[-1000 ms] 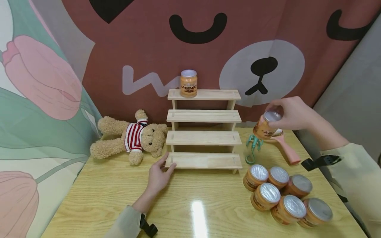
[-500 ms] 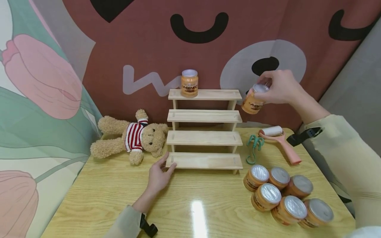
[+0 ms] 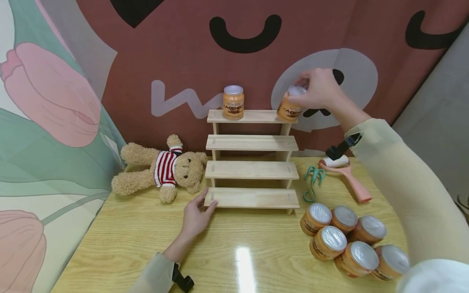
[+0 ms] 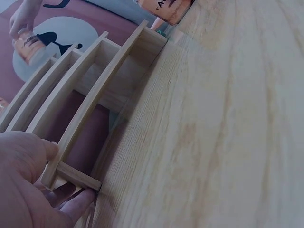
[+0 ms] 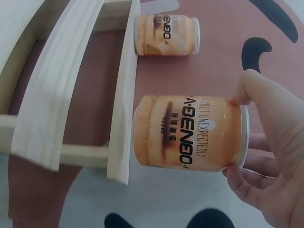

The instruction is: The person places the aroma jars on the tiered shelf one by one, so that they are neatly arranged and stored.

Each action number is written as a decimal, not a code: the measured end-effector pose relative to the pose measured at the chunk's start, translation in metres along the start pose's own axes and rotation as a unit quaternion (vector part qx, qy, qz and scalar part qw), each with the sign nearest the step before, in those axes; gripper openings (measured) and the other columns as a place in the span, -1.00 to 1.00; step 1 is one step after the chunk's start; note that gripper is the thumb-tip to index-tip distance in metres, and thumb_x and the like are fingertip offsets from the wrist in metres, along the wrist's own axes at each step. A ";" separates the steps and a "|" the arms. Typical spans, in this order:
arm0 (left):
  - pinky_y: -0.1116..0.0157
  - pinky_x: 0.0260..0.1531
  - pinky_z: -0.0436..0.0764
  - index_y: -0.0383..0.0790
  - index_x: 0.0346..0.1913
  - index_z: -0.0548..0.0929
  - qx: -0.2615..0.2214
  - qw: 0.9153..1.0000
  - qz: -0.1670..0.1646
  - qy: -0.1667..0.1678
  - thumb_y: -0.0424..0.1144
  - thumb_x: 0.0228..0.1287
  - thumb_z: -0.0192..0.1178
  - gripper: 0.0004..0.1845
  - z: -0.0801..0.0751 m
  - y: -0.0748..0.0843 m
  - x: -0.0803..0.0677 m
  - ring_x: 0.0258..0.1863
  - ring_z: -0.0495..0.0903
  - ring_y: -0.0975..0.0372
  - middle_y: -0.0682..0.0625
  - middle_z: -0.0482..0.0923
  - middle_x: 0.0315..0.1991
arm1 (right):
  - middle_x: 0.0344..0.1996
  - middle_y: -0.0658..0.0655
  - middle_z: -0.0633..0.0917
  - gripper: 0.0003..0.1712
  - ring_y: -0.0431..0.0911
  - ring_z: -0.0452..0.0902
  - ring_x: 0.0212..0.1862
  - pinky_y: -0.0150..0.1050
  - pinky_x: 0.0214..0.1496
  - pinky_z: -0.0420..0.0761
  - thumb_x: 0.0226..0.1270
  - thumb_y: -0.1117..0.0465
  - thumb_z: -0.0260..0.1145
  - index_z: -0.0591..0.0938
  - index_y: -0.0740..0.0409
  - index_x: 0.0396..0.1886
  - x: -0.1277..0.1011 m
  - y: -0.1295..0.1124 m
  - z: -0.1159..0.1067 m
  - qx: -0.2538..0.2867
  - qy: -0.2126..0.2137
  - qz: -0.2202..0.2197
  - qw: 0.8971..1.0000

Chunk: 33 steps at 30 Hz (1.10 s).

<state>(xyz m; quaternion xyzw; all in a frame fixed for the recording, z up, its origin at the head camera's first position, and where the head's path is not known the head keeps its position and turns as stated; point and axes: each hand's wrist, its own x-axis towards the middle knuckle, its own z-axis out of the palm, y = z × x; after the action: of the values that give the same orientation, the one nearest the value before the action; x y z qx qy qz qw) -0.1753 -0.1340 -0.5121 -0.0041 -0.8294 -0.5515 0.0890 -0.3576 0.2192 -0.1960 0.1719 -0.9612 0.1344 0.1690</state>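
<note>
An orange jar (image 3: 288, 109) with a pale lid is pinched near its top by my right hand (image 3: 318, 88), over the right end of the top step. In the right wrist view this jar (image 5: 190, 132) shows black lettering, and its base is right at the board's edge. My left hand (image 3: 196, 216) grips the left end of the lowest step of a wooden stepped shelf (image 3: 252, 169); in the left wrist view the thumb lies on the board and the fingers curl around its end. Another orange jar (image 3: 233, 102) stands upright on the top step's left side.
Several matching jars (image 3: 332, 238) stand grouped on the table (image 3: 146, 240) at the right front. Behind them lie a green claw-like object (image 3: 314, 177) and a pink-handled roller (image 3: 353, 183). A teddy bear (image 3: 166, 169) lies left of the shelf. A printed cloth (image 3: 176, 49) hangs behind.
My right hand has carried the jar up and leftward, from above the roller to the top step's right end. My left hand has stayed on the shelf's lowest step.
</note>
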 end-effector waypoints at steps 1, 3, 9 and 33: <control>-0.04 0.32 0.68 -0.35 0.52 0.47 0.000 1.000 0.002 0.000 -0.23 0.45 0.41 -0.34 0.000 0.000 0.000 0.40 0.58 -0.15 -0.20 0.46 0.52 | -0.05 0.29 0.76 -0.36 0.12 0.61 -0.09 -0.14 -0.26 0.60 0.25 -0.21 0.39 0.75 0.22 0.04 0.003 -0.003 0.002 0.002 0.000 -0.001 1.000; -0.04 0.32 0.68 -0.36 0.52 0.46 0.002 1.000 0.001 0.001 -0.23 0.46 0.41 -0.33 -0.001 -0.001 0.001 0.40 0.58 -0.16 -0.21 0.45 0.52 | -0.06 0.28 0.77 -0.36 0.11 0.60 -0.09 -0.14 -0.25 0.61 0.25 -0.23 0.38 0.75 0.22 0.03 0.009 -0.009 0.007 0.007 0.001 0.000 1.000; -0.01 0.27 0.72 -0.38 0.50 0.48 0.004 1.000 0.002 0.007 -0.24 0.45 0.41 -0.34 -0.001 -0.002 0.001 0.37 0.60 -0.17 -0.23 0.48 0.50 | -0.01 0.24 0.76 -0.39 0.10 0.57 0.01 -0.08 -0.07 0.65 0.24 -0.22 0.40 0.74 0.18 0.02 0.024 -0.023 0.021 0.026 -0.013 0.026 0.999; 0.05 0.23 0.74 -0.39 0.50 0.48 0.002 1.000 0.006 0.005 -0.25 0.44 0.43 -0.34 -0.002 -0.005 0.001 0.33 0.64 -0.16 -0.26 0.49 0.48 | 0.18 0.23 0.76 -0.40 0.09 0.58 0.17 0.01 0.25 0.70 0.35 -0.24 0.40 0.79 0.18 0.04 0.039 -0.035 0.047 0.075 -0.004 0.100 0.992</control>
<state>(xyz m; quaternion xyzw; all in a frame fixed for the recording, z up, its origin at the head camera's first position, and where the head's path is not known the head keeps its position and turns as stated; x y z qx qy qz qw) -0.1767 -0.1378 -0.5158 -0.0059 -0.8303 -0.5489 0.0963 -0.3915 0.1616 -0.2172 0.0870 -0.9614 0.2215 0.1380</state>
